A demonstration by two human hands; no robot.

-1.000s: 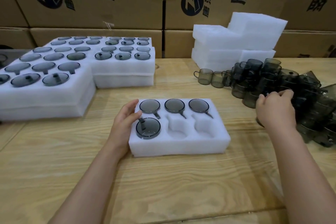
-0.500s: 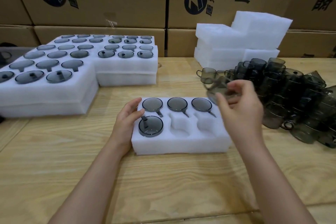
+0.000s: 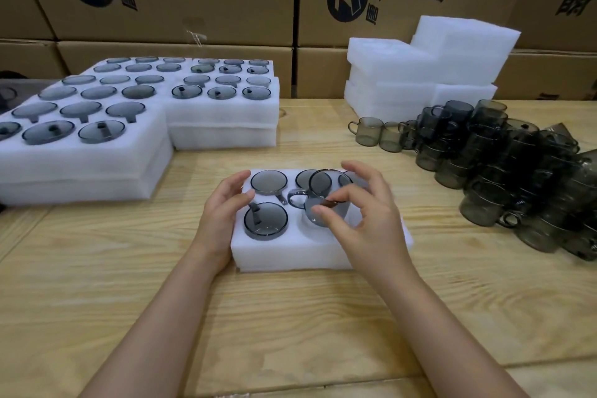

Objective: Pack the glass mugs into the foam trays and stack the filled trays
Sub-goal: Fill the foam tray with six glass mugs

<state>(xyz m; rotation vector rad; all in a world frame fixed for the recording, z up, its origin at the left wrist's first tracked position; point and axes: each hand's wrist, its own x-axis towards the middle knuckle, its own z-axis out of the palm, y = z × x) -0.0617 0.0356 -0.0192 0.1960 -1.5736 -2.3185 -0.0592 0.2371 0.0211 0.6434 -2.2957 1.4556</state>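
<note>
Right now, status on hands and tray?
Left hand steadies the foam tray. Right hand holds a mug over the middle front slot. Four mugs seated. Nothing in the way.

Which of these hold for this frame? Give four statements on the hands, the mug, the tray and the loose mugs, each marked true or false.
1. The right hand holds a glass mug over the foam tray. True.
2. The left hand is lifted clear of the tray. False: it rests against the tray's left end.
3. Every pocket of that tray is filled. False: four mugs are seated and the held one is not yet in.
4. The pile of loose mugs lies right of the tray. True.
</note>
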